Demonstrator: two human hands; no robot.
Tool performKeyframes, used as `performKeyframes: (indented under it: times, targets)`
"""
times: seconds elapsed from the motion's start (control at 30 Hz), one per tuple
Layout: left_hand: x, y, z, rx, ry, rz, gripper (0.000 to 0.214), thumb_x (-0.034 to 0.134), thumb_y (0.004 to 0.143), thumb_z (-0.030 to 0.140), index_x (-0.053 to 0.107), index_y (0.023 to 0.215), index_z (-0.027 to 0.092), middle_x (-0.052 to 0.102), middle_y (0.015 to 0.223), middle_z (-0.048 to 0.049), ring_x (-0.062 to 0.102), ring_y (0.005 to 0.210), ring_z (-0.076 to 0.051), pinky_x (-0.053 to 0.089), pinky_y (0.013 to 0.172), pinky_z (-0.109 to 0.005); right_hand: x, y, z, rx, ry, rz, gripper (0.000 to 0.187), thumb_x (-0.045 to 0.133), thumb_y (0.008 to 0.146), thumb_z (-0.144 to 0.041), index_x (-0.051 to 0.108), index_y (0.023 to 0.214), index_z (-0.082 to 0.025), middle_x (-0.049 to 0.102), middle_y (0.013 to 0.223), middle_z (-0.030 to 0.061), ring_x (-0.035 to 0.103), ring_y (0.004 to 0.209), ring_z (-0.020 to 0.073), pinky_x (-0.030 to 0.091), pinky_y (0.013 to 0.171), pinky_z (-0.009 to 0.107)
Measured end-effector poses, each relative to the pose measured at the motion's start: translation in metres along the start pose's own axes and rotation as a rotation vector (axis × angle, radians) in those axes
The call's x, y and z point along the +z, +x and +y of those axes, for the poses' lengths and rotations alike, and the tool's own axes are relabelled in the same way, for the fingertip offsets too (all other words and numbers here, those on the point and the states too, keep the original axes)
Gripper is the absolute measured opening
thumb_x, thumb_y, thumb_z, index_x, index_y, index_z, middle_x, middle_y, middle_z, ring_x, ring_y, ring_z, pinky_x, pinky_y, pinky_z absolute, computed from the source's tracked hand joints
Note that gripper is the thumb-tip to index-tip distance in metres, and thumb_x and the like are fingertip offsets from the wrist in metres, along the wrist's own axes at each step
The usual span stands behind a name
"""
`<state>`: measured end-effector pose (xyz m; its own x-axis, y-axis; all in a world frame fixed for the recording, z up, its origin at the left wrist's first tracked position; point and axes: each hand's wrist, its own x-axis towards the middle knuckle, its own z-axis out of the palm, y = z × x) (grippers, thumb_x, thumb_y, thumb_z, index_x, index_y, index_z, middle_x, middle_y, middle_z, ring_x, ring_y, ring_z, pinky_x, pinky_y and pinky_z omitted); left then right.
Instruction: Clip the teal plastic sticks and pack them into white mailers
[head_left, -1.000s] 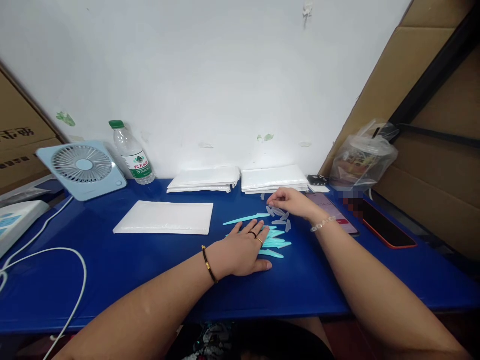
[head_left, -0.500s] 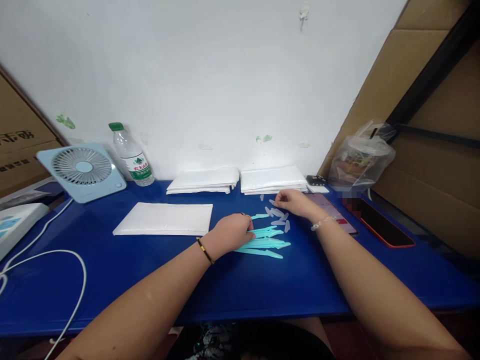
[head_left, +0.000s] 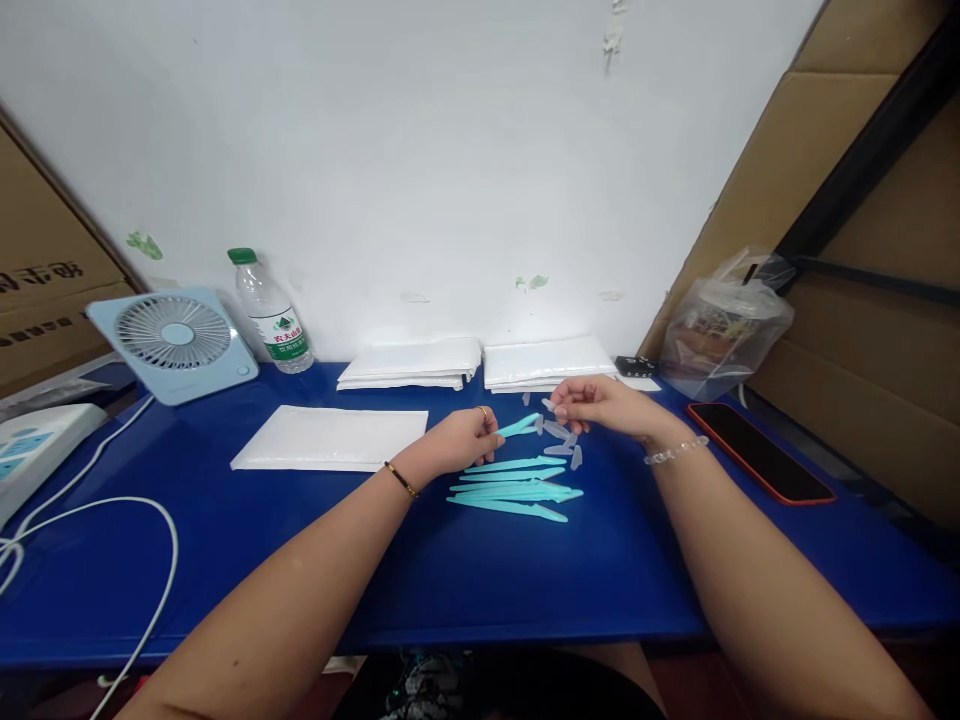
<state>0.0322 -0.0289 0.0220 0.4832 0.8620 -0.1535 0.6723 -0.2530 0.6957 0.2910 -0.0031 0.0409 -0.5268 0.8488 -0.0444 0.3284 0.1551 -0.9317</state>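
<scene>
My left hand (head_left: 457, 441) is closed in a pinch on a turquoise plastic stick (head_left: 519, 426), lifted a little above the blue table (head_left: 225, 530). My right hand (head_left: 600, 405) is also closed, fingers pinched on a small translucent cap (head_left: 550, 406) close to the stick's tip. Below the hands lie several more turquoise sticks (head_left: 514, 490) in a loose row. A few translucent caps (head_left: 564, 440) are scattered beside them.
A white padded envelope (head_left: 330, 438) lies left of the hands; two stacks of envelopes (head_left: 480, 362) sit by the wall. A fan (head_left: 174, 340), water bottle (head_left: 274, 315) and white cable (head_left: 112, 540) are at left. A phone (head_left: 757, 465) and plastic bag (head_left: 724, 320) are at right.
My left hand went from flat on the sticks to picking one up and lifting it toward my right hand, which rose slightly with a cap.
</scene>
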Motion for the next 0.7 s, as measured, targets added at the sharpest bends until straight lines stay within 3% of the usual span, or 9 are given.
performKeyframes:
  times: [0.13,0.23,0.37,0.7]
  targets:
    - [-0.003,-0.001,0.003,0.122,0.037,0.154,0.042,0.028,0.091,0.044,0.063,0.087,0.022,0.066,0.092,-0.0011,0.059,0.084,-0.016,0.044,0.076,-0.027,0.005,0.006,0.004,-0.01,0.041,0.161,0.029,0.067,0.074,-0.04,0.065,0.086,-0.014,0.061,0.066,0.0005,0.05,0.05,0.0072,0.037,0.046,0.02]
    - [-0.003,-0.002,0.004,0.149,0.069,0.192,0.041,0.028,0.091,0.041,0.064,0.086,0.022,0.065,0.094,-0.0007,0.058,0.087,-0.017,0.043,0.078,-0.026,0.011,0.008,0.004,-0.017,0.084,0.223,0.029,0.068,0.074,-0.041,0.067,0.083,-0.014,0.061,0.065,0.0011,0.049,0.05,0.0071,0.037,0.046,0.021]
    - [-0.002,-0.001,0.002,0.127,0.127,0.207,0.031,0.034,0.089,0.036,0.06,0.083,0.021,0.065,0.086,0.0004,0.057,0.079,-0.016,0.042,0.07,-0.025,0.017,0.01,0.001,-0.041,0.124,0.2,0.029,0.069,0.073,-0.042,0.067,0.081,-0.014,0.061,0.064,0.0003,0.05,0.05,0.0073,0.04,0.048,0.022]
    - [0.0,0.002,0.001,0.138,0.162,0.235,0.03,0.034,0.09,0.037,0.058,0.082,0.022,0.063,0.08,0.0011,0.055,0.074,-0.015,0.039,0.065,-0.024,0.029,0.015,0.006,-0.057,0.135,0.134,0.029,0.067,0.074,-0.043,0.067,0.082,-0.015,0.063,0.066,0.0015,0.053,0.05,0.0085,0.041,0.047,0.022]
